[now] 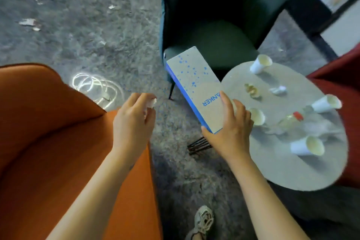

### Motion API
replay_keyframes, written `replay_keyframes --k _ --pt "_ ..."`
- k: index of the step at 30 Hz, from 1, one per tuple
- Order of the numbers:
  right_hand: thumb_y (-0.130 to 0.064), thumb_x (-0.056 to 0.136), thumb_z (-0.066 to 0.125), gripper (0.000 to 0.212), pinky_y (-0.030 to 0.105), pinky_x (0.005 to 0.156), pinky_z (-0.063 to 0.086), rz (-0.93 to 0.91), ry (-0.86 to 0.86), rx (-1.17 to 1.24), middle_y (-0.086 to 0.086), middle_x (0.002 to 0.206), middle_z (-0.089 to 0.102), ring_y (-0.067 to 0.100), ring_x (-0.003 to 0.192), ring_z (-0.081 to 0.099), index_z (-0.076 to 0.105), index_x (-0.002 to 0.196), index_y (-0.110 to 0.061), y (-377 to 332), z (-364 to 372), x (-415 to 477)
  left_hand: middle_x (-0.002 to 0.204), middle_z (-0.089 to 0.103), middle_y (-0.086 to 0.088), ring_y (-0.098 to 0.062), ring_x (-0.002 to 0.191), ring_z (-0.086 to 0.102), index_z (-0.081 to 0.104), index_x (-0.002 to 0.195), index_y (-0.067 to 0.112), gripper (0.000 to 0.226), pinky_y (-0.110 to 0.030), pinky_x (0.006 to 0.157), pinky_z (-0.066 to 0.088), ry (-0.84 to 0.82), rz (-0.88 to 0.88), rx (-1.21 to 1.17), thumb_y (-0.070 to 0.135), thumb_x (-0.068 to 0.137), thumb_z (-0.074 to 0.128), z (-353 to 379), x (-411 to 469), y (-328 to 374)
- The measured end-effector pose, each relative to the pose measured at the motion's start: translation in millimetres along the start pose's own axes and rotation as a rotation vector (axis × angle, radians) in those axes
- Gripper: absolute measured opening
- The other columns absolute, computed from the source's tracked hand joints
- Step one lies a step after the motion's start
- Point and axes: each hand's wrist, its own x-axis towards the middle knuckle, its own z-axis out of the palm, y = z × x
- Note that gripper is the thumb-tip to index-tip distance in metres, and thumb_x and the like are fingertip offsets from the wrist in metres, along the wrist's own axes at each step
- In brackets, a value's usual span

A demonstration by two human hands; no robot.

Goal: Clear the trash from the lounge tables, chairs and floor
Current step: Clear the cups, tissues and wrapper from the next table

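Currently, head view: my right hand (228, 132) grips the near end of the long box (194, 84), thumb on top, fingers curled beneath. The box's long axis runs away from me toward the green chair (214, 35), along the left edge of the round table (282, 171). My left hand (134, 121) pinches a small white scrap (153, 102) over the carpet. The nearest paper cup (258, 117) lies just right of the box. I judge the right hand nearer to it, but occupied.
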Motion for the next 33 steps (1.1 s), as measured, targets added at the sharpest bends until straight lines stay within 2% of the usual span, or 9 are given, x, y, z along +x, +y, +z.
replay_keyframes --k 5,10,13,17,21,25,33 --pt "-0.033 0.057 0.079 0.097 0.047 0.09 0.035 0.184 0.103 -0.017 0.014 0.127 0.044 0.038 0.111 0.042 0.034 0.142 -0.024 98 -52 11 0.088 0.062 -0.013 -0.031 0.068 0.059 0.065 0.096 0.003 0.022 -0.032 0.057 0.043 -0.109 0.203 -0.051 0.0 0.075 0.059 77 27 104" --pt "-0.029 0.057 0.078 0.097 0.045 0.088 0.035 0.278 0.089 -0.003 0.013 0.128 0.043 0.038 0.11 0.043 0.033 0.142 -0.023 173 -73 4 0.093 0.063 -0.011 -0.03 0.07 0.06 0.066 0.098 0.003 0.023 -0.028 0.058 0.04 -0.229 0.25 -0.091 -0.006 0.077 0.062 145 24 172" --pt "-0.032 0.059 0.078 0.097 0.043 0.09 0.033 0.337 0.018 -0.023 0.01 0.13 0.041 0.034 0.113 0.041 0.03 0.143 -0.025 221 -72 -4 0.098 0.064 -0.01 -0.029 0.07 0.06 0.066 0.101 0.005 0.023 -0.029 0.057 0.042 -0.286 0.238 -0.087 -0.004 0.081 0.061 189 19 200" --pt "-0.034 0.06 0.077 0.098 0.042 0.089 0.034 0.421 -0.056 -0.027 0.008 0.133 0.039 0.031 0.118 0.037 0.028 0.144 -0.028 263 -62 -21 0.101 0.064 -0.009 -0.03 0.07 0.059 0.065 0.103 0.006 0.022 -0.034 0.055 0.047 -0.344 0.201 -0.042 -0.001 0.083 0.06 231 4 210" --pt "-0.031 0.054 0.08 0.097 0.043 0.083 0.038 0.467 -0.061 -0.008 0.011 0.13 0.045 0.037 0.108 0.045 0.037 0.141 -0.022 285 -48 -40 0.099 0.063 -0.008 -0.026 0.065 0.055 0.065 0.102 0.008 0.02 -0.028 0.055 0.035 -0.386 0.159 0.021 0.001 0.083 0.061 258 -6 210" --pt "-0.027 0.049 0.082 0.097 0.045 0.078 0.042 0.5 -0.078 0.022 0.015 0.119 0.051 0.04 0.102 0.05 0.043 0.138 -0.017 291 -28 -57 0.096 0.063 -0.008 -0.015 0.062 0.045 0.065 0.099 0.008 0.02 -0.026 0.055 0.033 -0.382 0.153 0.032 -0.001 0.081 0.06 275 -13 207" --pt "-0.029 0.054 0.083 0.096 0.048 0.081 0.041 0.589 -0.042 0.075 0.017 0.12 0.048 0.041 0.106 0.047 0.04 0.139 -0.015 290 -3 -60 0.093 0.062 -0.005 -0.015 0.065 0.045 0.064 0.098 0.01 0.018 -0.028 0.056 0.036 -0.417 0.119 0.064 0.002 0.083 0.057 288 -22 187"
